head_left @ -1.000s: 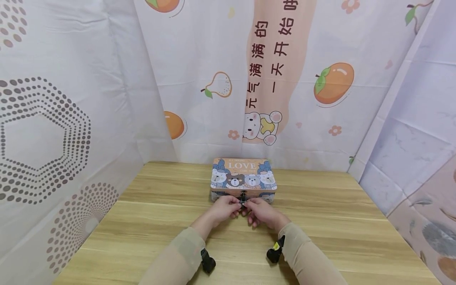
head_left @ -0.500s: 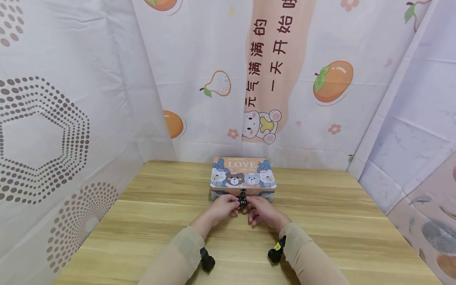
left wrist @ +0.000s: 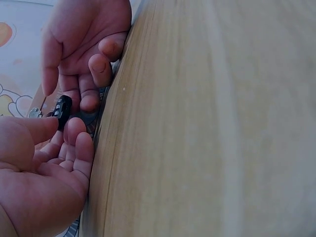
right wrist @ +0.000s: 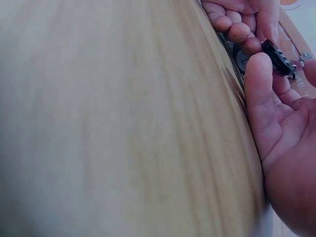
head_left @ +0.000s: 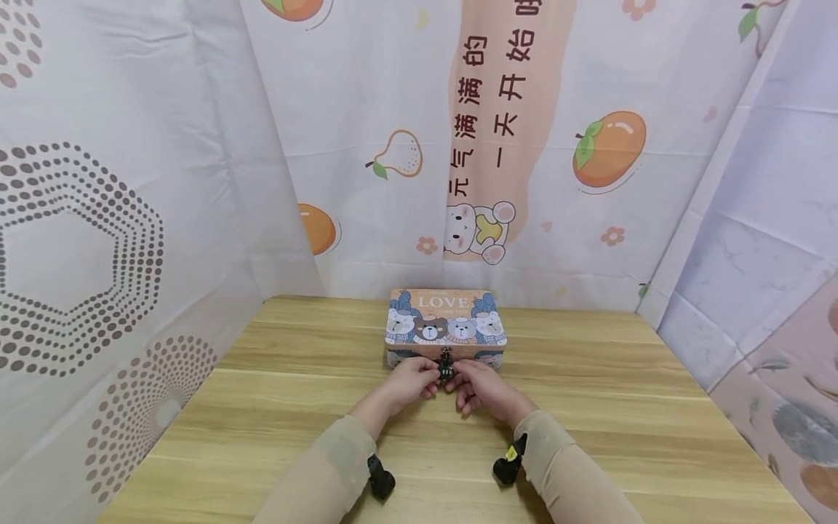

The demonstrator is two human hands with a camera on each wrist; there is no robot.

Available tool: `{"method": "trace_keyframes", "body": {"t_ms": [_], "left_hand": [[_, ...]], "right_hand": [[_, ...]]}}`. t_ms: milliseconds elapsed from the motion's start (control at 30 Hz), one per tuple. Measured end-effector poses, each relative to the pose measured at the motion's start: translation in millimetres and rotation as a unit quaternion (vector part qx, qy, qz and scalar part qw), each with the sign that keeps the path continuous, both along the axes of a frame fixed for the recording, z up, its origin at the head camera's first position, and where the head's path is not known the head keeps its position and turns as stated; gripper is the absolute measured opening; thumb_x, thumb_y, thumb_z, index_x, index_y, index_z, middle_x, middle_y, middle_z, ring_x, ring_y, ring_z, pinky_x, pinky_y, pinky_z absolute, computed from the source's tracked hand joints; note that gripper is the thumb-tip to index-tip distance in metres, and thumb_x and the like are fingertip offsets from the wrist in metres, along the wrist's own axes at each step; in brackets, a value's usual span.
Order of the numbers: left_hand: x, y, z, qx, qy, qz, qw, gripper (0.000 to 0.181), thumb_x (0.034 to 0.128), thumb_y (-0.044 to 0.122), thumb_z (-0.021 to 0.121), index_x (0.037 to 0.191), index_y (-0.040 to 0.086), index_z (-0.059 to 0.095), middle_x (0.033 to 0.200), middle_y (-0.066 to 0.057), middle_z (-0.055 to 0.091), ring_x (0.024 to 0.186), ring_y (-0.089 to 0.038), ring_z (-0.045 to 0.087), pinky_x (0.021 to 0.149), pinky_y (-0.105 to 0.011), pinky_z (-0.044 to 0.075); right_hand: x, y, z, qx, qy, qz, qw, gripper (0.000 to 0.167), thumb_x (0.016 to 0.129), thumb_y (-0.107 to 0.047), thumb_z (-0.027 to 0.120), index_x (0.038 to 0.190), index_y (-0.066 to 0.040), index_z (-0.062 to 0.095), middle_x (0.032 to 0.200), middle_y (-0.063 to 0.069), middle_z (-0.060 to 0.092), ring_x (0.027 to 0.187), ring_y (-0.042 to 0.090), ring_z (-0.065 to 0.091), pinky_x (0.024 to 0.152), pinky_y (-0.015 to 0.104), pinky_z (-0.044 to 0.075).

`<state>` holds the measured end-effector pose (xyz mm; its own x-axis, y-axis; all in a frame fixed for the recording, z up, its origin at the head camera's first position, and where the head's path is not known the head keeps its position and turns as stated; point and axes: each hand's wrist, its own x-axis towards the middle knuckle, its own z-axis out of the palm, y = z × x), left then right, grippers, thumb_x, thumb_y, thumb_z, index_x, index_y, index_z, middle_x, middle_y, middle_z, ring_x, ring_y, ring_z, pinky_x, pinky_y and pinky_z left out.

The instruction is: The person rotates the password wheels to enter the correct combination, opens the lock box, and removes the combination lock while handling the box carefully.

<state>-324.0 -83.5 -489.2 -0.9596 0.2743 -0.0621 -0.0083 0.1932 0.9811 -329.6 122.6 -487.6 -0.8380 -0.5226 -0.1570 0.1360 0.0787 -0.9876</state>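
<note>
A black combination padlock [head_left: 447, 371] with number dials hangs at the metal clasp [right wrist: 305, 56] of a tin box [head_left: 445, 320] printed with bears and "LOVE". My left hand [head_left: 409, 382] pinches the padlock's body between thumb and fingertips; the left wrist view shows its thumb [left wrist: 47, 129] against the lower end. From the other side my right hand [head_left: 486, 389] reaches in, its fingers [right wrist: 259, 69] loosely bent beside and behind the padlock. Its thumb stands a little apart, near the clasp. Whether the right fingertips press the lock is partly hidden.
The box stands shut near the back of the wooden table [head_left: 327, 451]. Behind it hangs a printed curtain [head_left: 366, 218], with more patterned cloth at both sides. Each wrist wears a small black camera [head_left: 381, 478].
The padlock has tilted up, so its number dials now face the head camera. Both hands have stayed nearly in place, and the head view has shifted slightly.
</note>
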Motion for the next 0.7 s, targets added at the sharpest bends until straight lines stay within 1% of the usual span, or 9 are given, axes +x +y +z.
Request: {"method": "trace_keyframes", "body": {"t_ms": [200, 367, 533, 700], "left_hand": [[1.6, 0.4, 1.5, -0.004, 0.002, -0.002, 1.0000, 0.018, 0.1014, 0.006, 0.058, 0.113, -0.008, 0.064, 0.090, -0.012, 0.065, 0.073, -0.017, 0.062, 0.068, -0.030, 0.057], [3.4, 0.2, 3.0, -0.009, 0.000, -0.002, 1.0000, 0.017, 0.1017, 0.007, 0.059, 0.111, -0.006, 0.064, 0.089, -0.013, 0.066, 0.073, -0.017, 0.062, 0.068, -0.031, 0.057], [4.6, 0.1, 5.7, -0.010, -0.002, -0.004, 0.9999, 0.017, 0.1023, 0.007, 0.058, 0.111, -0.006, 0.064, 0.092, -0.015, 0.066, 0.074, -0.017, 0.062, 0.069, -0.031, 0.057], [5.5, 0.7, 7.6, -0.013, 0.000, -0.004, 0.9999, 0.017, 0.1023, 0.006, 0.057, 0.111, -0.007, 0.064, 0.092, -0.016, 0.066, 0.074, -0.017, 0.062, 0.069, -0.031, 0.057]], "right_hand": [[-0.6, 0.6, -0.8, -0.006, -0.004, -0.011, 0.9999, 0.040, 0.110, -0.031, 0.041, 0.127, 0.004, 0.050, 0.111, 0.023, 0.059, 0.067, 0.017, 0.059, 0.055, 0.032, 0.058], [-1.7, 0.3, -1.6, -0.003, -0.010, -0.015, 0.9998, 0.037, 0.110, -0.027, 0.041, 0.128, 0.004, 0.049, 0.110, 0.021, 0.060, 0.065, 0.016, 0.059, 0.054, 0.031, 0.058], [-1.9, -0.7, -0.2, 0.005, -0.009, -0.008, 0.9999, 0.039, 0.108, -0.028, 0.045, 0.130, 0.004, 0.048, 0.112, 0.021, 0.059, 0.064, 0.015, 0.058, 0.054, 0.030, 0.057], [-3.6, -1.4, -0.1, 0.016, -0.005, 0.001, 0.9999, 0.038, 0.107, -0.025, 0.046, 0.130, 0.006, 0.048, 0.112, 0.021, 0.061, 0.063, 0.015, 0.058, 0.053, 0.030, 0.057]]}}
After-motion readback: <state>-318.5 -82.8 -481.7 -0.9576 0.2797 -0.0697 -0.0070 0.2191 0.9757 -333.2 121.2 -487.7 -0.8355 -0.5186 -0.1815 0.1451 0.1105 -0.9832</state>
